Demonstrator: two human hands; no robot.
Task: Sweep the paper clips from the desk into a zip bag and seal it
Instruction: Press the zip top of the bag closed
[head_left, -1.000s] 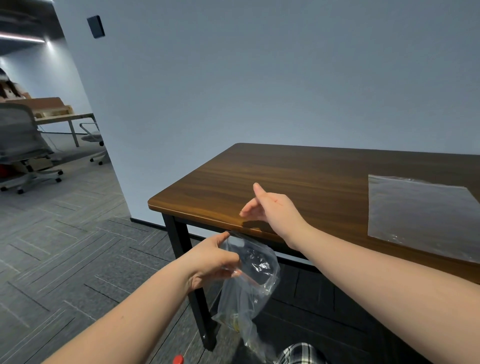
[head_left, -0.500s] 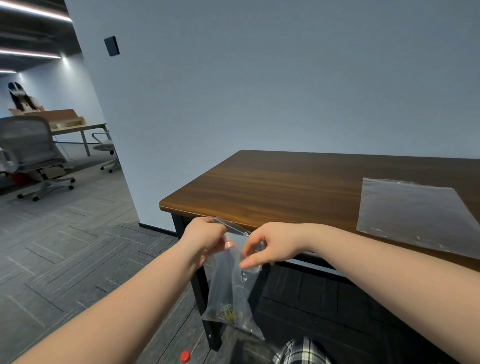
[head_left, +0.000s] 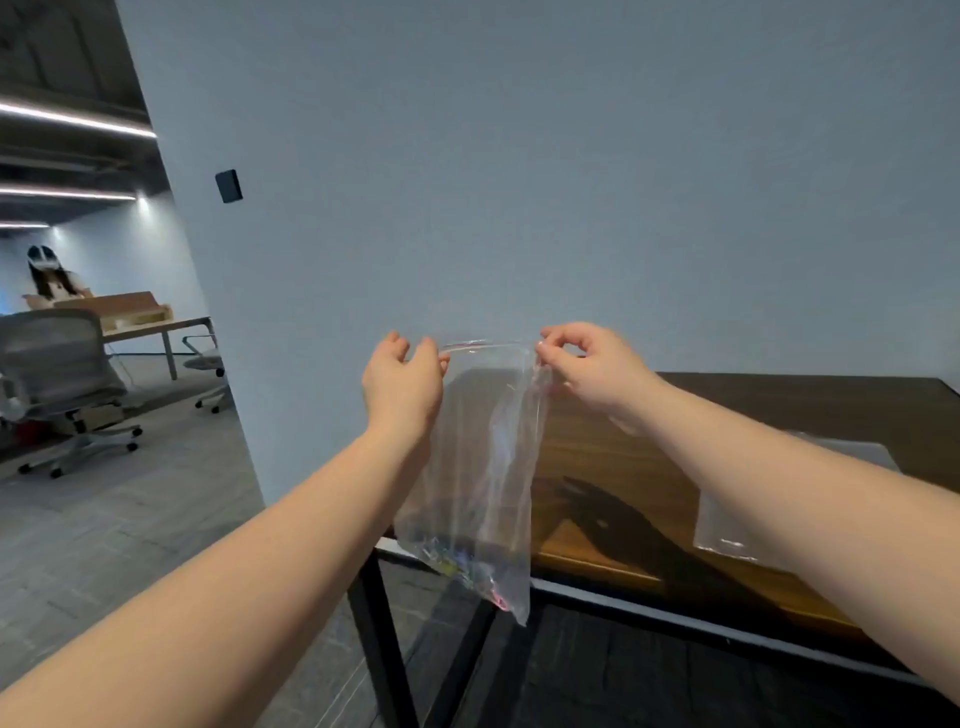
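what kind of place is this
Most likely an open-plan office: a wooden desk against a plain wall, mesh swivel chairs and another worktable on grey carpet tile, under strip ceiling lights.

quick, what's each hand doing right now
Left hand: pinched shut on the top left corner of the clear plastic zip bag.
Right hand: pinched shut on the bag's top right corner.

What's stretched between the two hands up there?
In the head view, the zip bag's top edge spans from left hand to right hand.
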